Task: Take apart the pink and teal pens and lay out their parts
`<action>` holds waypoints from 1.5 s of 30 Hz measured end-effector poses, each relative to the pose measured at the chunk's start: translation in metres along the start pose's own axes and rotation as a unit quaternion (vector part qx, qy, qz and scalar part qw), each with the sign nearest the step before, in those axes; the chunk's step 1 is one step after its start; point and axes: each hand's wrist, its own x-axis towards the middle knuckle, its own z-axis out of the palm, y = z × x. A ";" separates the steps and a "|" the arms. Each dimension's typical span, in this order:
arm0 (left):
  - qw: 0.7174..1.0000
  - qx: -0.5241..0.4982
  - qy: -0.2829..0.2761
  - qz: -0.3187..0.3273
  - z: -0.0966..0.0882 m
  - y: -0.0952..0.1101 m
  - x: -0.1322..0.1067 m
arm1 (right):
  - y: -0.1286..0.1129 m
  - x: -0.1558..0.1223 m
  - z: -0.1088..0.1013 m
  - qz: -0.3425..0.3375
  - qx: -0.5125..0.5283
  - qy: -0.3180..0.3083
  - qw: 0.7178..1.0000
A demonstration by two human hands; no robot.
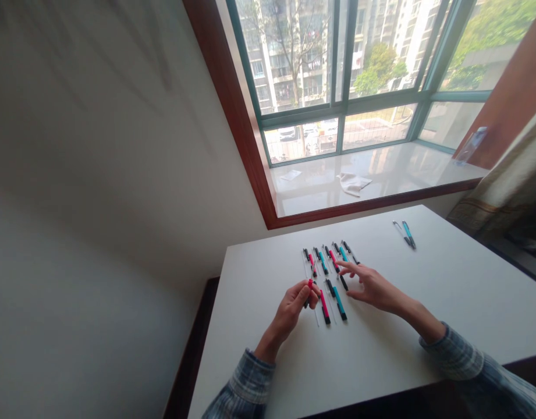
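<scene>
My left hand (297, 298) is closed around a red pen barrel (310, 283), its fingers covering most of it. A thin part seems to stick up from the top, too small to make out. My right hand (369, 286) has thumb and fingers apart, just over a black pen piece (343, 283) on the table; whether it touches the piece I cannot tell. Close below the hands lie a red pen barrel with a black end (325, 307), a teal pen barrel (340, 304) and thin refills. Behind them runs a row of red, teal and black pen parts (323, 263).
The white table (259, 326) stands against the wall. At its far right lie a teal pen (408, 234) and a pale, clear pen (401, 231). On the window sill are a white cloth (354, 184) and a clear bottle (471, 145). A curtain (499, 186) hangs at right.
</scene>
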 end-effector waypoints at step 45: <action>1.000 0.006 -0.006 0.007 0.001 0.000 0.002 | 0.000 -0.003 -0.001 -0.001 0.040 0.001 0.999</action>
